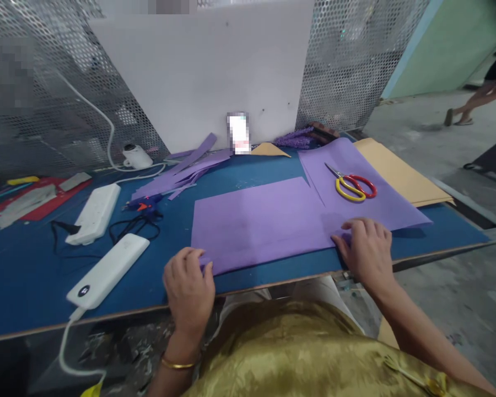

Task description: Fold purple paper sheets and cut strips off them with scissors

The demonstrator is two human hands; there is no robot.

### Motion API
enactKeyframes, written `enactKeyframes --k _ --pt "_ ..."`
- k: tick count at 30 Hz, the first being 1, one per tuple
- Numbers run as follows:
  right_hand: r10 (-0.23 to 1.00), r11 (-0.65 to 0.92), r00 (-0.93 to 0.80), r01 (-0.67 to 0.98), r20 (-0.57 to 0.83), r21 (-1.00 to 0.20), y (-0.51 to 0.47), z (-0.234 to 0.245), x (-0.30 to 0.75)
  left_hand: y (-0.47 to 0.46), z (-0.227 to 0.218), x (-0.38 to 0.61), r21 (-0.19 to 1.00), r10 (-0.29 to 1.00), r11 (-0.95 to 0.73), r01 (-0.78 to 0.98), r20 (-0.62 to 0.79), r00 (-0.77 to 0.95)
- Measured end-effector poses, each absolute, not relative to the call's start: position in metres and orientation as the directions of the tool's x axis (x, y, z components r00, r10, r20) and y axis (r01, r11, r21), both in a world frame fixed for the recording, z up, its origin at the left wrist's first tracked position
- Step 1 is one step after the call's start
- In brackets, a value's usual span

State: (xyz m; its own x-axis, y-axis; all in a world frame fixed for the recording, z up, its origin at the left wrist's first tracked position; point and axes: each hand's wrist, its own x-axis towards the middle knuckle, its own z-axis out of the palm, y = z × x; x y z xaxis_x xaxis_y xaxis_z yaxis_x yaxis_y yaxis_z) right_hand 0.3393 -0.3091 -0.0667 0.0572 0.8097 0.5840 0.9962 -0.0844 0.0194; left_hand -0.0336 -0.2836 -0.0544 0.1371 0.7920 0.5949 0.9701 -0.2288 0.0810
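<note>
A folded-looking purple paper sheet (256,226) lies flat along the front of the blue table. At its near left corner, my left hand (190,286) has its fingers curled around the edge, gripping the paper. My right hand (367,251) holds the near edge at the right end, thumb below and fingers bent over it. Just beyond that hand, scissors (342,176) with one red and one yellow handle rest on larger purple sheets (388,209). The undersides of the held corners are hidden.
Tan sheets (400,173) lie at the right. Purple strips (186,171) are piled at the back left, near a blue glue gun (149,205). A white power bank (107,270) and power strip (97,212) with cords occupy the left. A lit phone (240,135) leans against a white board (231,71).
</note>
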Motion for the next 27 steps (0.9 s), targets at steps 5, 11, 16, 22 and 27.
enactKeyframes --k 5,11,16,22,27 --pt "0.878 0.255 -0.288 0.958 0.384 0.133 -0.305 -0.059 0.339 -0.284 -0.055 -0.035 0.07 0.707 -0.615 0.786 0.489 0.51" --pt "0.895 0.207 -0.232 0.973 0.381 0.106 -0.327 -0.06 0.328 -0.313 -0.063 -0.022 -0.086 0.724 -0.559 0.824 0.432 0.537" --pt "0.887 0.227 -0.267 0.963 0.377 0.149 -0.352 -0.072 0.306 -0.328 -0.07 -0.004 -0.17 0.785 -0.471 0.866 0.368 0.499" --pt "0.89 0.154 -0.185 0.982 0.416 0.106 -0.354 -0.089 0.293 -0.328 -0.074 0.003 -0.138 0.819 -0.401 0.906 0.389 0.422" --pt "0.878 0.261 -0.264 0.963 0.4 0.064 -0.352 -0.09 0.272 -0.33 -0.083 0.021 -0.112 0.768 -0.442 0.89 0.465 0.44"
